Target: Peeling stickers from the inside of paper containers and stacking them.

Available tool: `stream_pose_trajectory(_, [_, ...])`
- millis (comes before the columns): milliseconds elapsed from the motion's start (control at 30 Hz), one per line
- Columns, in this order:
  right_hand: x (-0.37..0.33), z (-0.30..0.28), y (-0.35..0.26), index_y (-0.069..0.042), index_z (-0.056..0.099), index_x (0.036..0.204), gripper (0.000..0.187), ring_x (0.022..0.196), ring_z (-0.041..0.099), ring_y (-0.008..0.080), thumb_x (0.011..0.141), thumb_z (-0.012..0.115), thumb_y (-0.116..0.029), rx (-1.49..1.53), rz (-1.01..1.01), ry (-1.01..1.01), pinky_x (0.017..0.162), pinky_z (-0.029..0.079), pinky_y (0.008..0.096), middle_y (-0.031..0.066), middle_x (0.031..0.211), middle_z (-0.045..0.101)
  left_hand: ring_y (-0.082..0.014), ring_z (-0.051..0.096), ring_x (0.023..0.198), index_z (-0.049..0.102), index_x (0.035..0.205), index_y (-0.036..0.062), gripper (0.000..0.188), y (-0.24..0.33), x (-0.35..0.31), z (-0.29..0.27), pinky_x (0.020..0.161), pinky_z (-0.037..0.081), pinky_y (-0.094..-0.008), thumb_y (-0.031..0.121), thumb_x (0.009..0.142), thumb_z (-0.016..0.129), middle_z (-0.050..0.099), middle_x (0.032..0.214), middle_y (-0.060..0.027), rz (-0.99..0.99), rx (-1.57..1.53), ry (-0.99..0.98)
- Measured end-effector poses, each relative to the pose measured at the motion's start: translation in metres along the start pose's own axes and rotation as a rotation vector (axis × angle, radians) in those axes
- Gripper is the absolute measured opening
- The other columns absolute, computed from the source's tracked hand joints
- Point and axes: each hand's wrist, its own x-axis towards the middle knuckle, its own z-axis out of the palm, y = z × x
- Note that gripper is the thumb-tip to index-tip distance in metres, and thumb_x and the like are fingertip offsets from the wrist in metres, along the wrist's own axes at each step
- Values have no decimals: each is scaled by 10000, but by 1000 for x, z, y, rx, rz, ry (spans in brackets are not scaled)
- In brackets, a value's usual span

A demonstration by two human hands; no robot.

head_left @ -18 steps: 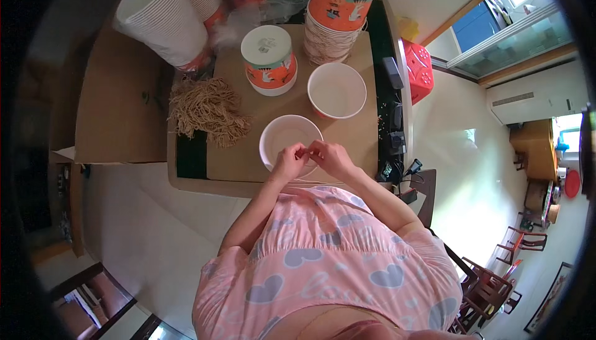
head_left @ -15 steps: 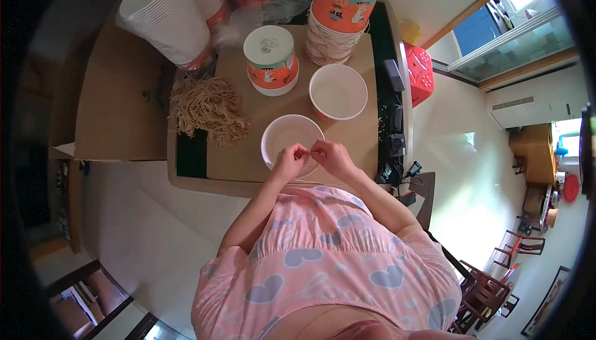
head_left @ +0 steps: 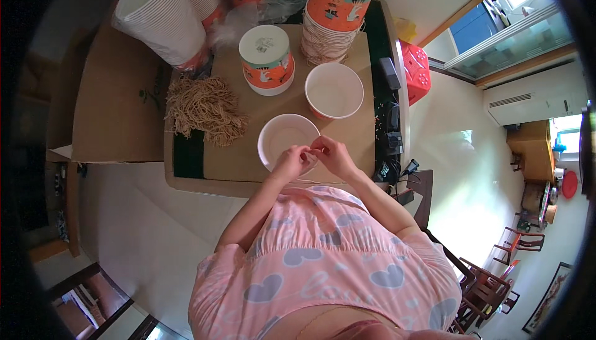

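The head camera gives me both bare hands at work over the near white paper tub (head_left: 273,134), my landmark, which stands upright on a cardboard sheet (head_left: 231,163). The left hand (head_left: 292,162) lies over the tub's near side; the right hand (head_left: 335,157) crosses its right rim. Half a second ago I see a slight gap between the fingertips; now they meet above the rim. The fingers of both hands are bent and bunched at the tips, but I cannot tell whether they pinch anything thin.

The tub itself keeps its place among its neighbours; the whole view merely slides a little leftward. Beyond it and to its right, a second upright white tub (head_left: 334,90) holds its spot. Directly beyond it sits an upturned orange-printed tub (head_left: 267,70), and farther off to the right, a tall upturned stack of tubs (head_left: 338,14) with twine around its lower part. To the tub's left and slightly beyond lies a tangled heap of tan twine (head_left: 207,109), unchanged.
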Motion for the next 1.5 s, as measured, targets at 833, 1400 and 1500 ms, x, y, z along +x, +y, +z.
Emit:
stream_pose_trajectory(833, [4,8,3,-28,648,834,109,611,594,208,779,664,-121,-153,-33,61,577,473,318,112,717,633,-132,604,623,639,914,20,112,17,-4,-22,575,482,-246,41,810,603,642,743,-61,-263,-416,97])
stream_pose_trajectory(1400, [-34,27,74,-20,624,899,180,640,581,219,773,678,-136,40,162,-64,606,471,337,120,718,610,-114,588,627,634,892,21,113,30,-12,-20,586,477,-261,60,787,647,633,721,-46,-35,-149,202])
stream_pose_trajectory(1500, [-43,9,30,2,633,832,156,619,586,227,770,675,-134,29,212,-109,600,472,343,145,706,621,-101,577,599,640,833,12,114,36,-21,-28,567,470,-267,125,833,631,640,689,-47,-97,-161,95])
